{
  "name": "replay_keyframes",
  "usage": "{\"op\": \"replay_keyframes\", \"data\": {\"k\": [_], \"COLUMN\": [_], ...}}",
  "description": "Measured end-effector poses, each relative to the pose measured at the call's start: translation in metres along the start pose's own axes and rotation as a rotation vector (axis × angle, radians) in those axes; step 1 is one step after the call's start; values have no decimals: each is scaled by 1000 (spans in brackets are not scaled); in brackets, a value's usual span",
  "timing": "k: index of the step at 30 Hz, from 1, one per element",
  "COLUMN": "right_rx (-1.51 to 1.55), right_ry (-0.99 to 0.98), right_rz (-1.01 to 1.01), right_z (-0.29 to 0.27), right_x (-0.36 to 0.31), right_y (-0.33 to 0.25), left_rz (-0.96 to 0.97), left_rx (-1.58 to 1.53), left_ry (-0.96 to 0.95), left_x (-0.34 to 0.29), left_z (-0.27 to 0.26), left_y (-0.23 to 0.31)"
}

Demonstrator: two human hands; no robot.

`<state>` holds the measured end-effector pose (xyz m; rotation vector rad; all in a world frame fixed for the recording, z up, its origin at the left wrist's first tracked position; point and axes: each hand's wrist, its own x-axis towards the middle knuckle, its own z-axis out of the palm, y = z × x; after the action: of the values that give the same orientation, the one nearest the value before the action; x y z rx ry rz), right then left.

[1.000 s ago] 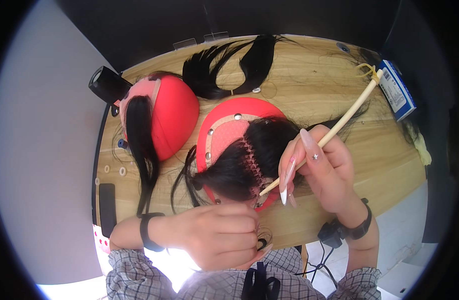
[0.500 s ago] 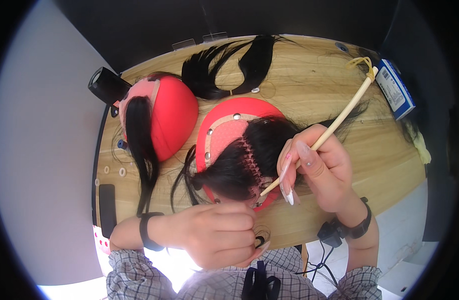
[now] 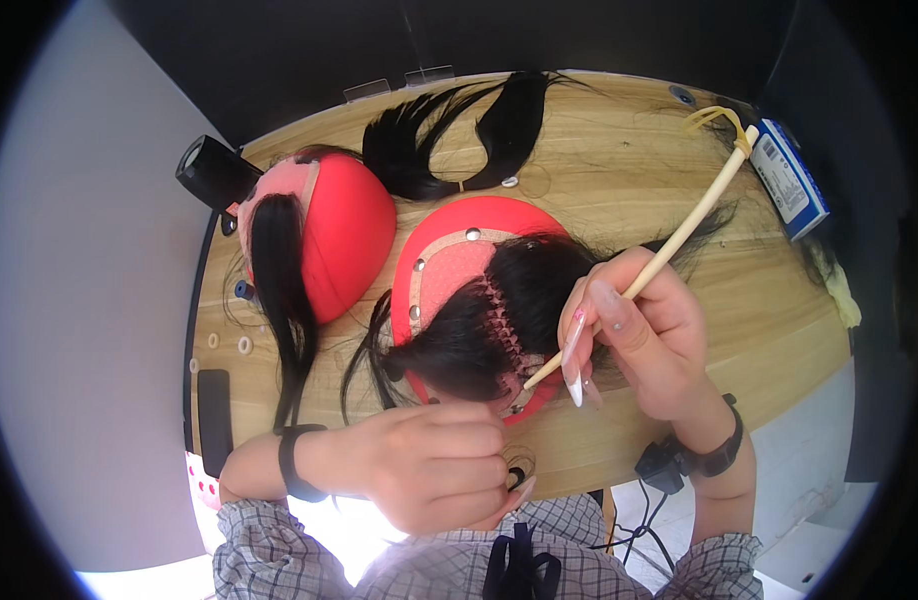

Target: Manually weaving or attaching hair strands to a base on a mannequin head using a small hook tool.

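My right hand (image 3: 639, 335) grips a slim pale wooden stick (image 3: 694, 215) like a pen. The stick's tapered tip points down at the near edge of a black-haired wig cap (image 3: 449, 275), and a yellow rubber band (image 3: 719, 120) is looped round its upper end. That cap, pink mesh with a beige band, is pinned over a red head form (image 3: 499, 210); black hair parts along a stitched line. Below the cap, my left hand (image 3: 429, 468) is closed, with a loop of black hair (image 3: 519, 478) showing by its fingertips. The rest of its grip is hidden.
At left stands a second red head form (image 3: 354, 235) with a long black hair hank, beside a black cylinder (image 3: 204, 170). A bundle of black hair (image 3: 509, 125) lies at the back. A blue-and-white box (image 3: 791, 180) rests at the right edge.
My right hand and the stick have shifted very slightly to the right. The left hand has barely moved and stays closed; the wig cap and head forms are where they were.
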<state>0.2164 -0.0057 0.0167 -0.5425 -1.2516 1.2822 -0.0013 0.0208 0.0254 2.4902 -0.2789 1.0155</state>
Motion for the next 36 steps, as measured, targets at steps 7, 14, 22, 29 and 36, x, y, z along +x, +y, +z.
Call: {"op": "replay_keyframes", "data": {"k": [7,14,22,29,36], "right_rx": [19,78,131,173,141], "right_ry": [127,150,168,132,82], "right_rz": [82,42,-3,-21,-107], "right_z": [2,-1,-4,-6,-11], "right_x": [3,3,3,4,5], "right_y": [-5,-2,2,3,6], "left_rz": [2,-15,-24,5,-21], "left_rx": [33,41,53,81,62], "left_ry": [7,20,15,-9,9], "left_x": [0,-2,-2,-4,-1], "left_z": [0,2,2,1,2], "left_y": [-2,-2,-2,-5,-2]}}
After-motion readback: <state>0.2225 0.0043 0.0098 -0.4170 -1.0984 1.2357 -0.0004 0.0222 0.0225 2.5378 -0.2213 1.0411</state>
